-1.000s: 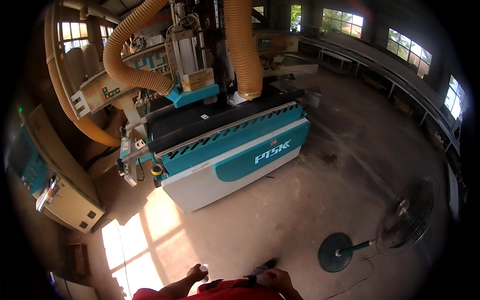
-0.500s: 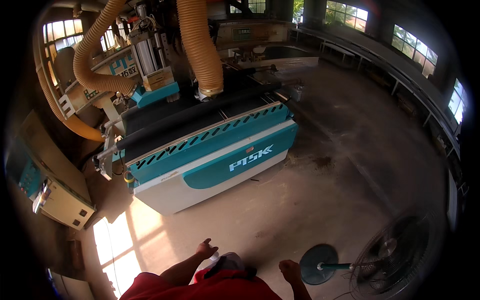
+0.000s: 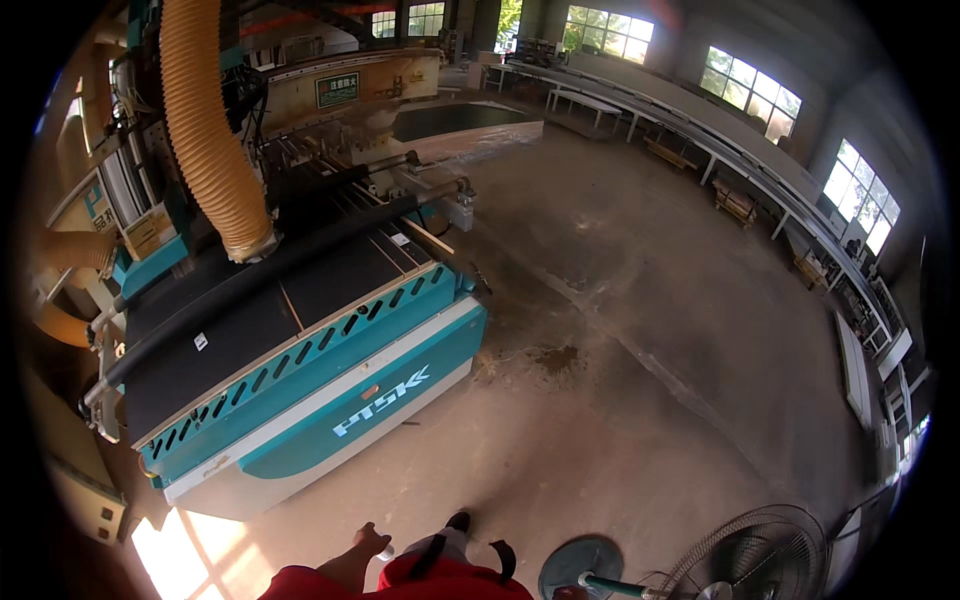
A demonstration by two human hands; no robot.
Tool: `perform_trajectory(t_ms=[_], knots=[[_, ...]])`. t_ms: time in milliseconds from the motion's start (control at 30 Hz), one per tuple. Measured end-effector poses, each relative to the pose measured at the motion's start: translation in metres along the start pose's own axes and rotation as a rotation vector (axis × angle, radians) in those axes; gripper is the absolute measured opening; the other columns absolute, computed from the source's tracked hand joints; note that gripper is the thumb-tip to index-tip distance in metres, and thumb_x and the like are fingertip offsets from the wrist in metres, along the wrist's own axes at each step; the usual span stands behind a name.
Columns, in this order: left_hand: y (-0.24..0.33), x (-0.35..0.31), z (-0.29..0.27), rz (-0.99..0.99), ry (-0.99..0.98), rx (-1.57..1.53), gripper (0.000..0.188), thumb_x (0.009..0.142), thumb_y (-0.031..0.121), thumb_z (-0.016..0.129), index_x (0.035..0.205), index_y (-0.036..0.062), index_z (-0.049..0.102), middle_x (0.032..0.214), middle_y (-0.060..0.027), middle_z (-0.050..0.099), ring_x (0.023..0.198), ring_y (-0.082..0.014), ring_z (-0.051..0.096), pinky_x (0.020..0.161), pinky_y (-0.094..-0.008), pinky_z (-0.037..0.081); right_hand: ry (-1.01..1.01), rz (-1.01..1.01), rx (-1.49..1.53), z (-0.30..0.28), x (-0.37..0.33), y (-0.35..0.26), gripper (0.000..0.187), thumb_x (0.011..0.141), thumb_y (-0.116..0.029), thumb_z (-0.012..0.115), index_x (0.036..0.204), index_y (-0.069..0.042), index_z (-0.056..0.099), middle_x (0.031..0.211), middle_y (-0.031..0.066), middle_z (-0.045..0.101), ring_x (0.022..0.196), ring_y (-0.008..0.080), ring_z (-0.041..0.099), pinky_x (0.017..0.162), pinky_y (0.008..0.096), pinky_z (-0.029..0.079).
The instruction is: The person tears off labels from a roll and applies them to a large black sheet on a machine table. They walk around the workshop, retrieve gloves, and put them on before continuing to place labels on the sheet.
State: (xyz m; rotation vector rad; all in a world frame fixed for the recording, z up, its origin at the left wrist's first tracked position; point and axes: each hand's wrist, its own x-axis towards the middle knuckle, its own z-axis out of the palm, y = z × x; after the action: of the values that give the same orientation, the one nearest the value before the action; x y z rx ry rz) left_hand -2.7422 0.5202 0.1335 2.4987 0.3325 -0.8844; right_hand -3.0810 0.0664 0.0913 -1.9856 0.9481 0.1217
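Observation:
My left hand (image 3: 371, 540) is low in the view, beside my red shirt, above the concrete floor. Its fingers are curled, and a small white object (image 3: 386, 553) shows right at them; its kind is too small to tell. Only a sliver of my right hand (image 3: 571, 593) appears at the lower edge, by the round base of the fan; its fingers are hidden. In front of me stands a large teal and white CNC cutting machine (image 3: 340, 390) with a dark bed and a long black roller (image 3: 290, 270) across it.
A floor fan (image 3: 745, 560) with a round green base (image 3: 580, 565) stands close at my right. A ribbed tan hose (image 3: 205, 130) hangs over the machine. Long benches (image 3: 690, 140) line the far right wall under windows. A beige cabinet (image 3: 85, 490) is at the left.
The view has swung right, so the machine sits further left and more benches show. My left hand keeps its curled shape; my right hand has dropped mostly out of view.

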Motion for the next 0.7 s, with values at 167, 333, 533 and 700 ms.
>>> perform_trajectory(t_ms=[167,333,533,700], knots=[[0.182,0.071,-0.04,0.22,-0.043,0.148,0.077,0.072,0.046,0.069,0.134,0.0051,0.046,0.122,-0.0205,0.06,0.115,-0.0347,0.058,0.095,-0.0421,0.048,-0.001,0.304,0.124,-0.021,0.068,-0.037,0.02,0.086,-0.027,0.06,0.08,-0.009,0.066,0.07,0.0102,0.065,0.064,0.0224,0.062,0.056,0.034,0.05],[0.336,0.125,-0.071,0.398,-0.036,0.112,0.075,0.075,0.048,0.066,0.136,0.0102,0.045,0.121,-0.0188,0.061,0.113,-0.0347,0.058,0.093,-0.0446,0.048,-0.066,0.321,0.151,-0.02,0.163,-0.073,0.02,0.086,-0.028,0.058,0.081,-0.01,0.065,0.069,0.0089,0.063,0.064,0.0221,0.061,0.057,0.0349,0.049],[0.405,0.19,-0.051,0.373,-0.002,0.149,0.074,0.074,0.051,0.065,0.135,0.0117,0.046,0.119,-0.0182,0.062,0.111,-0.0345,0.059,0.092,-0.045,0.048,-0.2,0.265,0.087,-0.037,0.312,-0.096,0.021,0.087,-0.03,0.056,0.082,-0.01,0.064,0.069,0.0074,0.062,0.064,0.0218,0.059,0.058,0.036,0.049],[0.412,0.216,-0.047,0.102,-0.071,0.205,0.07,0.071,0.052,0.064,0.128,0.0134,0.051,0.113,-0.0147,0.066,0.104,-0.032,0.064,0.088,-0.0446,0.051,-0.312,-0.038,-0.237,-0.113,0.475,-0.098,0.022,0.087,-0.031,0.054,0.082,-0.011,0.063,0.069,0.0061,0.061,0.064,0.0216,0.058,0.059,0.0368,0.049]])
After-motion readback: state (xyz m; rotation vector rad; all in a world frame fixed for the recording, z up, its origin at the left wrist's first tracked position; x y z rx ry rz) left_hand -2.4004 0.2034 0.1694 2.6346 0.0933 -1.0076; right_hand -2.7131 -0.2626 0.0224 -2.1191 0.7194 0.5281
